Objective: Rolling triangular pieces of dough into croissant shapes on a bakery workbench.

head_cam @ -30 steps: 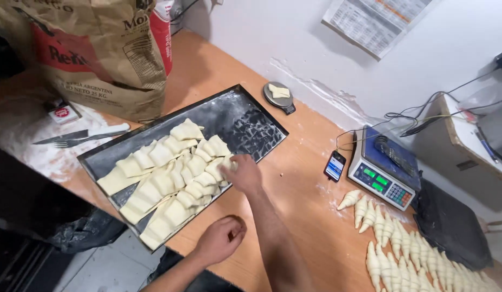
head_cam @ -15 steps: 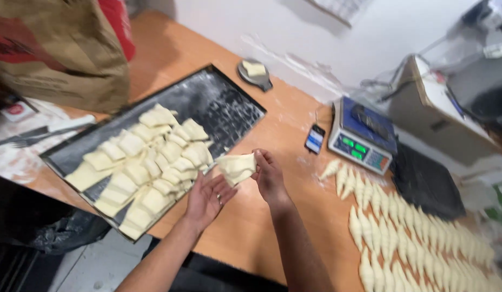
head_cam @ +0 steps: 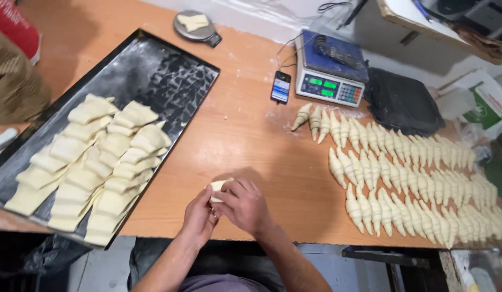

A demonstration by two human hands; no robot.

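The worktable (head_cam: 245,135) is smooth, matt orange-brown wood, lightly floured. The baking tray (head_cam: 153,70) is dark metal, dusted white. The dough triangles (head_cam: 107,157) and rolled croissants (head_cam: 402,178) look pale, soft, matt. The phone (head_cam: 281,87) screen is glossy.

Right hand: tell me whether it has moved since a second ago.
Yes. The right hand left the tray and came toward the near table edge, now meeting the left hand on a dough piece.

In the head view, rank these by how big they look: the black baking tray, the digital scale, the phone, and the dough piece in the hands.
1. Black baking tray
2. Digital scale
3. Phone
4. Dough piece, though both hands cover most of it, so last place is unsure.
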